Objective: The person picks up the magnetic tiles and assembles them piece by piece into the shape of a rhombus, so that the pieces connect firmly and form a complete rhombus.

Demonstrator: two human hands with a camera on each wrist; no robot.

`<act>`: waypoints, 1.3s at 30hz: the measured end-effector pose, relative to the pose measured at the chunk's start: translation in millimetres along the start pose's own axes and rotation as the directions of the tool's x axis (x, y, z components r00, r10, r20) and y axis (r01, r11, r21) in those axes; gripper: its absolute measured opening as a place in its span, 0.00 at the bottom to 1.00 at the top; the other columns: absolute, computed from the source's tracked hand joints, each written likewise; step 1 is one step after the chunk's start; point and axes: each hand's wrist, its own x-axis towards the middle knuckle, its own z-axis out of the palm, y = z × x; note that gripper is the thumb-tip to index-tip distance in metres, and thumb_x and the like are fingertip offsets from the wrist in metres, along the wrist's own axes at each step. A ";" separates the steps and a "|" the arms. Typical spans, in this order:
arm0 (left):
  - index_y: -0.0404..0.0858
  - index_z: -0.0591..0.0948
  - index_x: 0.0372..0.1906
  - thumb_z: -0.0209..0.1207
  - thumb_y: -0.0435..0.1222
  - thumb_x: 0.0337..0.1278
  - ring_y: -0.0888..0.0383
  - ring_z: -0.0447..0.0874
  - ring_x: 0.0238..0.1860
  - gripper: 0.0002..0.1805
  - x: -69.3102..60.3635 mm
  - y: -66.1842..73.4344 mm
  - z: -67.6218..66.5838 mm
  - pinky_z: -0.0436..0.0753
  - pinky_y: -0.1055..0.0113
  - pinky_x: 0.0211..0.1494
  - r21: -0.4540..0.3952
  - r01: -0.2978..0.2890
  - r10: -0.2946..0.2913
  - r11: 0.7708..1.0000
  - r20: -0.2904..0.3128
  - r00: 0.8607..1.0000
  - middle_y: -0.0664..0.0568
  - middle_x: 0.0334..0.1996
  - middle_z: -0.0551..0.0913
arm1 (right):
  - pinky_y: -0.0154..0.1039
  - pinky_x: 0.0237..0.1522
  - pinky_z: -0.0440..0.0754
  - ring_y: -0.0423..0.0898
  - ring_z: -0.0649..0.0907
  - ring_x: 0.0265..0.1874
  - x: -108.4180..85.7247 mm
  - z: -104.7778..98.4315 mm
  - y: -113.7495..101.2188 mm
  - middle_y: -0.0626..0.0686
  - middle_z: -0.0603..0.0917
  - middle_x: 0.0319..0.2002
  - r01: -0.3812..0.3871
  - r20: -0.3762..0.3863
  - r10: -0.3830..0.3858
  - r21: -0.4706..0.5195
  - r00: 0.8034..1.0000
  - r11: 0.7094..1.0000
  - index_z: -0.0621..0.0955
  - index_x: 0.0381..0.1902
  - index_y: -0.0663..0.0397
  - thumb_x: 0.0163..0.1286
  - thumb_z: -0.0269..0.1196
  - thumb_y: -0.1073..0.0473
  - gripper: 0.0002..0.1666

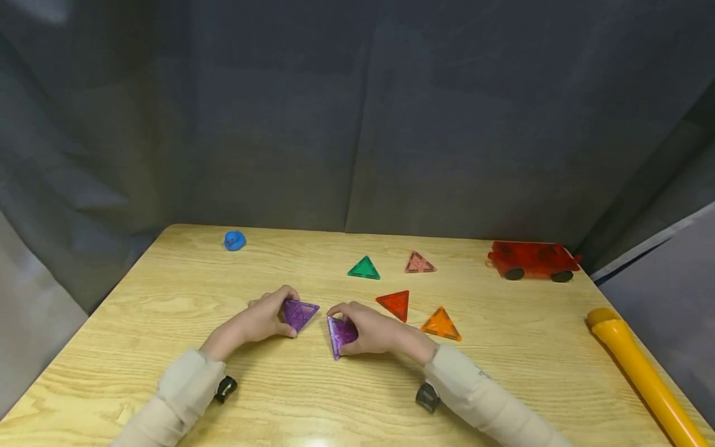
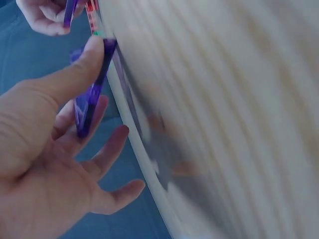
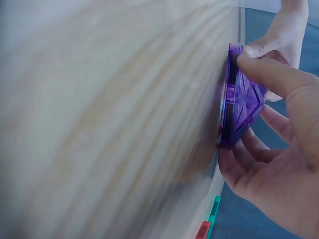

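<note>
Near the middle of the wooden table, my left hand (image 1: 272,316) pinches a purple triangular magnetic tile (image 1: 300,314) between thumb and fingers. In the left wrist view this tile (image 2: 89,102) is tilted just off the table, the other fingers spread apart. To its right, my right hand (image 1: 365,329) grips a second purple triangular tile (image 1: 339,335). The right wrist view has that tile (image 3: 244,102) between thumb and fingertips, one edge close to the tabletop. In the head view a small gap separates the two tiles.
Beyond my right hand lie a green triangle (image 1: 364,269), a pink one (image 1: 419,263), a red one (image 1: 396,304) and an orange one (image 1: 442,325). A blue rubber duck (image 1: 234,240) sits back left. A red wheeled base (image 1: 533,261) and a yellow tube (image 1: 648,372) are at right.
</note>
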 end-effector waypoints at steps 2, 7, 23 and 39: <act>0.35 0.69 0.56 0.70 0.35 0.46 0.51 0.72 0.45 0.32 -0.4 1.4 1.4 0.63 0.37 0.54 0.013 -0.022 0.022 1.000 -0.004 1.000 0.44 0.50 0.78 | 0.34 0.43 0.75 0.42 0.74 0.40 -1.3 -0.1 0.6 0.50 0.74 0.43 -0.005 -0.004 0.005 0.011 1.000 1.000 0.68 0.64 0.50 0.59 0.70 0.58 0.37; 0.34 0.69 0.62 0.67 0.35 0.51 0.55 0.72 0.42 0.33 -2.1 5.0 3.8 0.68 0.40 0.52 0.056 -0.057 0.056 0.997 0.024 0.998 0.44 0.50 0.75 | 0.35 0.41 0.74 0.43 0.74 0.39 -3.0 -0.6 1.4 0.49 0.74 0.42 -0.011 -0.012 0.011 0.021 1.000 1.000 0.68 0.64 0.48 0.58 0.68 0.63 0.37; 0.37 0.72 0.53 0.68 0.45 0.49 0.56 0.77 0.44 0.28 4.2 19.0 15.2 0.66 0.46 0.50 0.029 0.020 -0.023 0.999 0.079 0.997 0.50 0.46 0.81 | 0.32 0.38 0.75 0.41 0.74 0.35 1.9 -2.1 7.4 0.48 0.75 0.40 0.016 -0.055 -0.013 0.060 0.998 0.998 0.68 0.64 0.55 0.57 0.70 0.63 0.38; 0.35 0.73 0.54 0.68 0.45 0.51 0.54 0.77 0.46 0.29 6.7 19.4 25.4 0.64 0.56 0.47 0.047 0.045 -0.049 0.998 0.095 0.994 0.48 0.49 0.81 | 0.31 0.34 0.73 0.42 0.73 0.32 5.0 3.9 4.1 0.49 0.75 0.37 0.024 -0.073 -0.017 0.095 0.997 0.995 0.68 0.63 0.62 0.56 0.71 0.63 0.38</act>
